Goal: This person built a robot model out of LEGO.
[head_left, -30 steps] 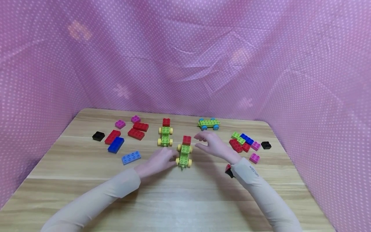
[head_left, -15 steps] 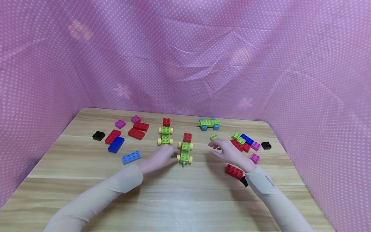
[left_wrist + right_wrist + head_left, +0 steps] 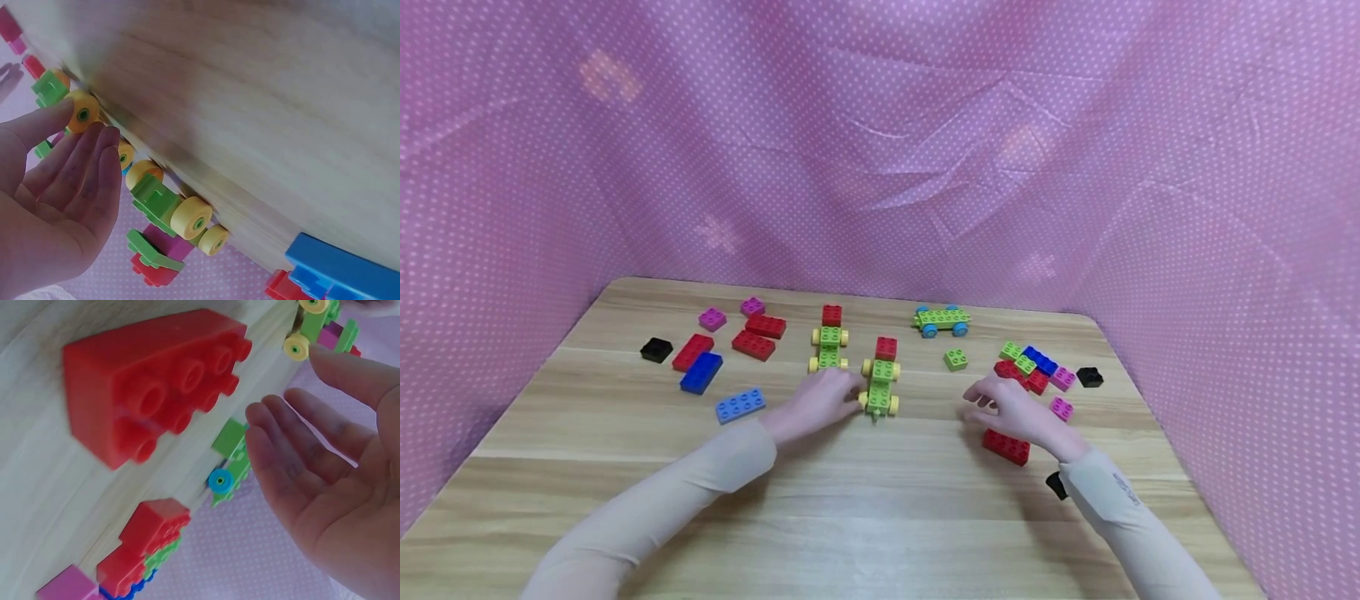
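Observation:
My left hand [image 3: 820, 402] is at the left rear wheel of the nearer toy car [image 3: 881, 392], a green one with yellow wheels and a red brick on its far end. In the left wrist view, thumb and fingertips pinch its yellow wheel [image 3: 83, 114]. A similar car [image 3: 830, 342] stands just beyond that hand. My right hand [image 3: 1017, 414] hovers with loosely bent fingers, holding nothing. Close by it lies a red eight-stud brick [image 3: 1006, 448], large in the right wrist view. A small green brick [image 3: 955, 360] lies farther back.
At the back stands a green car base [image 3: 942, 319] with blue wheels. On the left lie red bricks [image 3: 752, 345], a dark blue brick [image 3: 702, 372], a light blue brick [image 3: 741, 406] and a black piece [image 3: 657, 350]. A mixed brick cluster [image 3: 1039, 361] sits at right.
The nearer car has slid a little away from me, with my left hand on it. My right hand has drawn back to the right, uncovering the small green brick and the red eight-stud brick.

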Motion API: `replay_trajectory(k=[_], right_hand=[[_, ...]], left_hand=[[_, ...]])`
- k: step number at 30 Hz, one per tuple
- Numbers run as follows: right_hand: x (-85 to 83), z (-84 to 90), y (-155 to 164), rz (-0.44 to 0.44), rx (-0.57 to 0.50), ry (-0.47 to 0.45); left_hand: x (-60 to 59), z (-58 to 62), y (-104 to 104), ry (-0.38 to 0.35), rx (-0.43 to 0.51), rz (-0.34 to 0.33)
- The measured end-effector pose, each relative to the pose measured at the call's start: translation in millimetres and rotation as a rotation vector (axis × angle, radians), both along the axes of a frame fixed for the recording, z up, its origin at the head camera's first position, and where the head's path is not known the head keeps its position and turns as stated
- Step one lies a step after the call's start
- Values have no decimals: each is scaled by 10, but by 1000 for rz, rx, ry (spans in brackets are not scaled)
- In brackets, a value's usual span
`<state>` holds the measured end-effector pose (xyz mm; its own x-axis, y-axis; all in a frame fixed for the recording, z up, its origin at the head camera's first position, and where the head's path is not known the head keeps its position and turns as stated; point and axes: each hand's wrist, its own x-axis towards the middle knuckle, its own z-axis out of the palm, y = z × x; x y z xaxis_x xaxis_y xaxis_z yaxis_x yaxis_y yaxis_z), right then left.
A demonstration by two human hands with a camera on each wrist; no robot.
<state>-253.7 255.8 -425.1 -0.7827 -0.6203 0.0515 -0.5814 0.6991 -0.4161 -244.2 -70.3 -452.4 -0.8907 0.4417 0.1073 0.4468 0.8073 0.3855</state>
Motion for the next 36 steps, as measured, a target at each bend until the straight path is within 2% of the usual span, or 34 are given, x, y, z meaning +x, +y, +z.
replay_trajectory(k=[6, 12, 28, 36], right_hand=[[46, -8, 122, -14, 11, -56], [100, -20, 235, -15, 26, -96], [144, -115, 349, 29, 40, -57], [173, -114, 357, -23, 72, -78]], left_hand=[[-11, 4, 13, -7, 15, 29], [-53, 7, 36, 0, -12, 45], [-203, -9, 97, 27, -27, 94], [-250, -12, 114, 56, -19, 108]])
